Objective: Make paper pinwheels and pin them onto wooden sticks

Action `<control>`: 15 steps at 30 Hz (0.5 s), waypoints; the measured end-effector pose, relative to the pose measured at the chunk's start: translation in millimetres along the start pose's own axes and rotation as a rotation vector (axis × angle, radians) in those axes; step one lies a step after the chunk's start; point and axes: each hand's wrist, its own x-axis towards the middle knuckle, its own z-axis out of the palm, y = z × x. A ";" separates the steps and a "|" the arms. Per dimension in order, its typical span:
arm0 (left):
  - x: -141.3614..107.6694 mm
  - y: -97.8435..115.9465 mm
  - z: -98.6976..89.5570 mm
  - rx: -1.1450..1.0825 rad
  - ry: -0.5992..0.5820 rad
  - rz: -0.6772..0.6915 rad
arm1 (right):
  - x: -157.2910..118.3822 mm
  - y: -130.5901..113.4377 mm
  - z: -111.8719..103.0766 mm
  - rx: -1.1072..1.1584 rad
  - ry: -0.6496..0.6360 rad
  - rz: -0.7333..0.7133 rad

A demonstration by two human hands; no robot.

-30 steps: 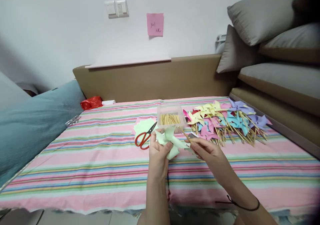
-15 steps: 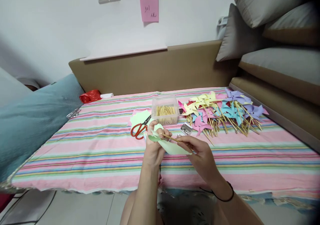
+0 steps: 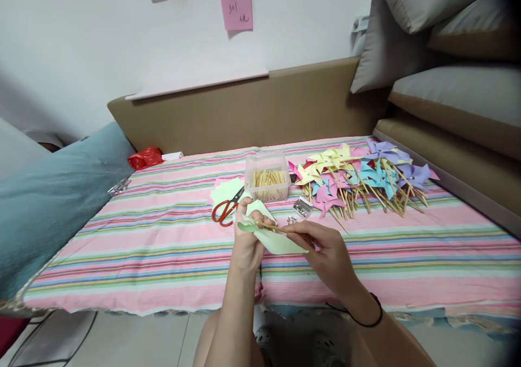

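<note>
Between my hands is a light green paper pinwheel (image 3: 279, 243), its sheet curled at the left end. My left hand (image 3: 249, 242) grips the curled end, fingers bent round the paper. With thumb and fingers my right hand (image 3: 319, 245) pinches a thin wooden stick (image 3: 277, 228), whose far tip meets the paper by my left fingers. Just beyond my hands lie red-handled scissors (image 3: 224, 210) on light green paper sheets (image 3: 226, 191). A small box of metal fasteners (image 3: 303, 208) stands past my right hand, with several loose ones beside it.
A clear plastic box (image 3: 267, 177) of wooden sticks stands behind the sheets. Finished pinwheels (image 3: 358, 174) in several colours pile up at the right. A red plastic bag (image 3: 145, 158) lies far left on the striped cloth (image 3: 142, 247). Cushions (image 3: 459, 106) rise at the right.
The view has shifted slightly. My right hand still holds the stick against the green paper, and my left hand keeps its grip. The stick sits a little flatter.
</note>
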 end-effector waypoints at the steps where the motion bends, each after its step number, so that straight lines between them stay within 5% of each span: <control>1: -0.1 0.2 -0.4 0.001 -0.001 0.005 | -0.2 0.5 0.2 -0.001 0.001 -0.002; 15: 0.0 1.1 -9.9 0.017 0.010 0.016 | 0.0 3.7 2.4 0.005 0.031 -0.014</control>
